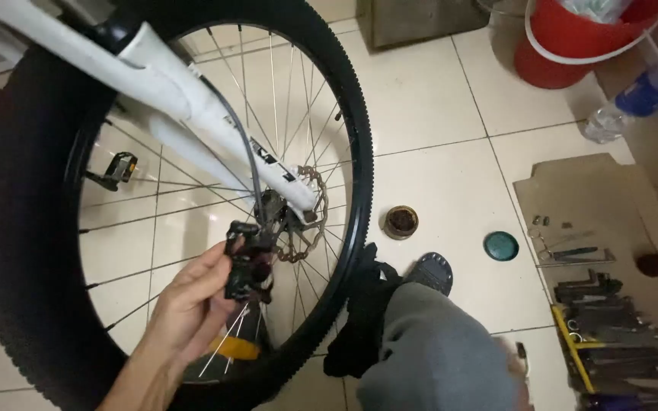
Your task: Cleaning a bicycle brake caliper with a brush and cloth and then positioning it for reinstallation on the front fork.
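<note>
I look down on a floor of pale square tiles [436, 99] with thin dark joints; far up and to the right of my hand stands a red bucket [573, 46] with a white rim, and below it a clear plastic bottle [618, 110] lies on its side. To the right of my hand, past my knee in grey trousers [436, 350], a flat piece of cardboard [603, 198] carries a row of dark hand tools [611, 312]. Between the cardboard and the wheel I see a small round tin [401, 222] and a teal lid [501, 246], well apart from each other. My left hand [192, 304] comes up from the lower edge and its fingers are closed around a black brake caliper [247, 262], a blocky dark part with a grey cable [249, 164] that goes up along the white fork leg [215, 122]. The caliper sits just at my fingertips, inside the spokes of the bicycle wheel [344, 152], close beside the drilled disc rotor [310, 221]. Its long axis stands nearly upright, the top end toward the fork, the lower end toward my palm. I do not see my right hand in this view.
</note>
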